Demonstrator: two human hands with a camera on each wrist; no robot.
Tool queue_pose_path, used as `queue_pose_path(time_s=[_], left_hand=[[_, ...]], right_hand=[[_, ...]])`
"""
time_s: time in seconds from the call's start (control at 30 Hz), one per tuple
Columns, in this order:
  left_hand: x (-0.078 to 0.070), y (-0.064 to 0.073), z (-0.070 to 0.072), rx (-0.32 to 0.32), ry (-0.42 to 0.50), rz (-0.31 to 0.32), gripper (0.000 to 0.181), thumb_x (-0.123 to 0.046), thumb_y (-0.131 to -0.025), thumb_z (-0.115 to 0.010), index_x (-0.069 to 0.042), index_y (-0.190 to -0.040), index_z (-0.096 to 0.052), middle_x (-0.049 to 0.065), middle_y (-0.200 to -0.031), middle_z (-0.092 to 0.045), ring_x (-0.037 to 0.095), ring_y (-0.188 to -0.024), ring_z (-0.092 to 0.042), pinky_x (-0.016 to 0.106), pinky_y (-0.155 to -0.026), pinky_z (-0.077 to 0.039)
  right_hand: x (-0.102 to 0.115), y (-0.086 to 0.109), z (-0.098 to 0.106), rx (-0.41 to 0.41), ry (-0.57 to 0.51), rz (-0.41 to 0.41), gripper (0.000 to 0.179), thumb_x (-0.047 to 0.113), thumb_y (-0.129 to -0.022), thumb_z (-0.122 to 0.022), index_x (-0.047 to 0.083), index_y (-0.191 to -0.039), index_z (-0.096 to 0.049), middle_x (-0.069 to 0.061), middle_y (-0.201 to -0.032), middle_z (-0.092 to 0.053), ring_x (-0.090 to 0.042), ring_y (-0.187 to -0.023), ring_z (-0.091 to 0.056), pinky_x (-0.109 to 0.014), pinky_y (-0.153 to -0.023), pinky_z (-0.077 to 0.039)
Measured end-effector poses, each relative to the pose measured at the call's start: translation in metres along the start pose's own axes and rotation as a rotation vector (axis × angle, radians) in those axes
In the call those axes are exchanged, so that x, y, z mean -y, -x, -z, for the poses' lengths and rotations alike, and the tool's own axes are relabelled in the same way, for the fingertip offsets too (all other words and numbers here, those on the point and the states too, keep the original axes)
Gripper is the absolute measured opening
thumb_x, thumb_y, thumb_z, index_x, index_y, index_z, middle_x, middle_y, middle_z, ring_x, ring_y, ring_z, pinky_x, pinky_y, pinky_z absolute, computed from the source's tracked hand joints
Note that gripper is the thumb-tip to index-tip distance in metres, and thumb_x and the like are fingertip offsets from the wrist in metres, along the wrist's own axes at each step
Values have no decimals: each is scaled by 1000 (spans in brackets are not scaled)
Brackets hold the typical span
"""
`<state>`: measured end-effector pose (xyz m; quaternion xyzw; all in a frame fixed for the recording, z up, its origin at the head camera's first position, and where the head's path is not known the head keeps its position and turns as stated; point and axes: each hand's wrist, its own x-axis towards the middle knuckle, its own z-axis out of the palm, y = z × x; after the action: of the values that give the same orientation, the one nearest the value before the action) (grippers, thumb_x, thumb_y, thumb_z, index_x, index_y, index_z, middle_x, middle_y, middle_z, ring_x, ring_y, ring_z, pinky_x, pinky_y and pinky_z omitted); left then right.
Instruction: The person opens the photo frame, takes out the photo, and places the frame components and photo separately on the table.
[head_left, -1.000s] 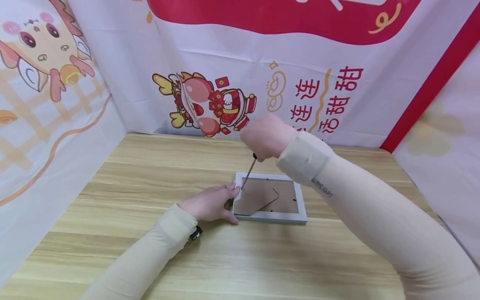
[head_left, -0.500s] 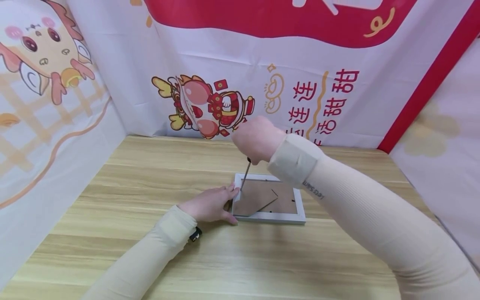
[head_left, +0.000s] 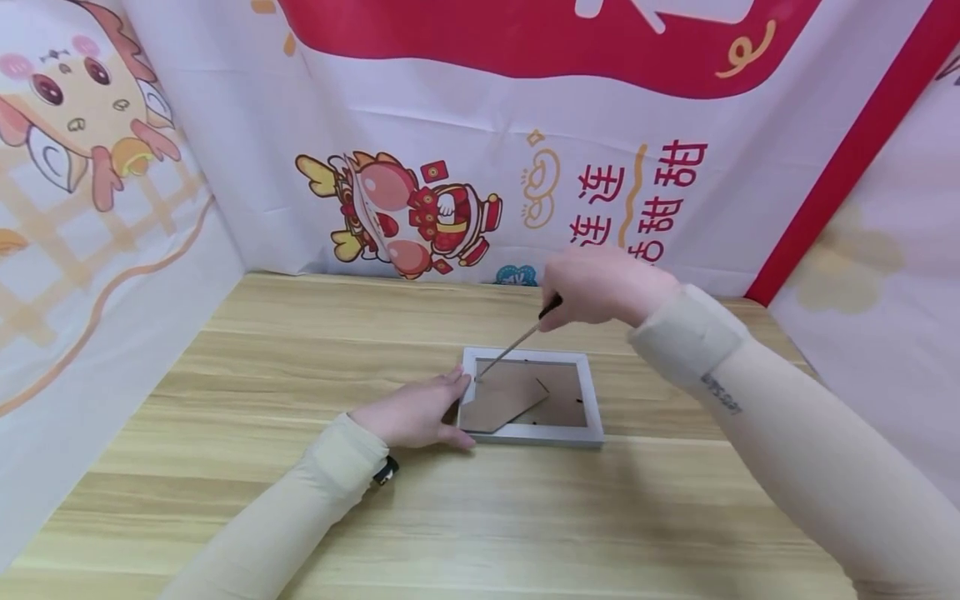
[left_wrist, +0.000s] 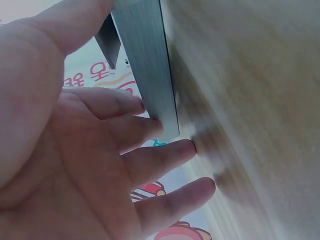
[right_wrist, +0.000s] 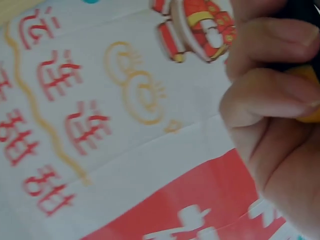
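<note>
– Hands?
– Left hand (head_left: 408,413) spread, fingers touching the left end of the picture frame (head_left: 591,400). Right hand (head_left: 600,285) grips a screwdriver (head_left: 517,341) by its handle (head_left: 551,305), tip at the frame's left inner edge; can't tell if touching.
– Frame's where?
– Flat on the table (head_left: 525,521), back side up, stand flap (head_left: 501,398) showing.
– Handling?
– Probably light and stiff, likely to skid on that table. Brace it by the rim (head_left: 555,432). Backing board (head_left: 562,408) looks thin; a hard poke could dent it.

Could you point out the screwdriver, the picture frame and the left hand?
Screwdriver (head_left: 517,344), head view: metal shaft.
Picture frame (head_left: 590,400), head view: white border.
Left hand (head_left: 411,412), head view: back of the hand.
</note>
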<state>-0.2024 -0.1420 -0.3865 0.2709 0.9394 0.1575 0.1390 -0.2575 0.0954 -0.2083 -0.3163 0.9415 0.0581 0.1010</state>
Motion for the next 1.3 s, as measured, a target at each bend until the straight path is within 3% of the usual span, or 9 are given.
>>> queue_pose_path(time_s=[0.33,0.67,0.87,1.0,1.3], left_hand=[[-2,3,0,6,15,17,100,-61,-86,-66,2,-153,-27,22,-161,-15,34,-145,-25,44,-116,-26],[2,3,-5,-37,2,15,98,-56,-85,-71,0,-154,-29,20,-162,-14,35,-146,-22,48,-116,-24],[0,3,-5,-43,-20,3,97,-54,-87,-71,2,-154,-29,22,-162,-14,43,-146,-18,52,-116,-21],[0,1,-4,-31,-56,-12,98,-56,-87,-69,4,-153,-28,21,-162,-13,40,-146,-20,49,-116,-22],[0,-3,-4,-19,-63,-17,99,-57,-86,-69,4,-153,-28,21,-162,-14,33,-146,-23,45,-116,-25]], right_hand=[[-46,32,-64,-261,-174,134,16,33,-87,-78,18,-91,-81,11,-78,-71,-2,-64,-61,-32,-64,-56],[-59,37,-110,-382,-238,172,16,34,-87,-78,20,-95,-81,11,-87,-73,-3,-78,-68,-36,-73,-58],[-58,35,-118,-422,-263,185,19,32,-87,-78,17,-97,-81,8,-90,-74,-7,-82,-70,-37,-75,-58],[-57,32,-117,-422,-261,184,18,31,-87,-78,17,-97,-81,8,-90,-74,-7,-82,-70,-37,-75,-58],[-51,23,-100,-351,-243,179,15,32,-88,-77,18,-93,-81,10,-83,-72,-2,-70,-64,-32,-66,-56]])
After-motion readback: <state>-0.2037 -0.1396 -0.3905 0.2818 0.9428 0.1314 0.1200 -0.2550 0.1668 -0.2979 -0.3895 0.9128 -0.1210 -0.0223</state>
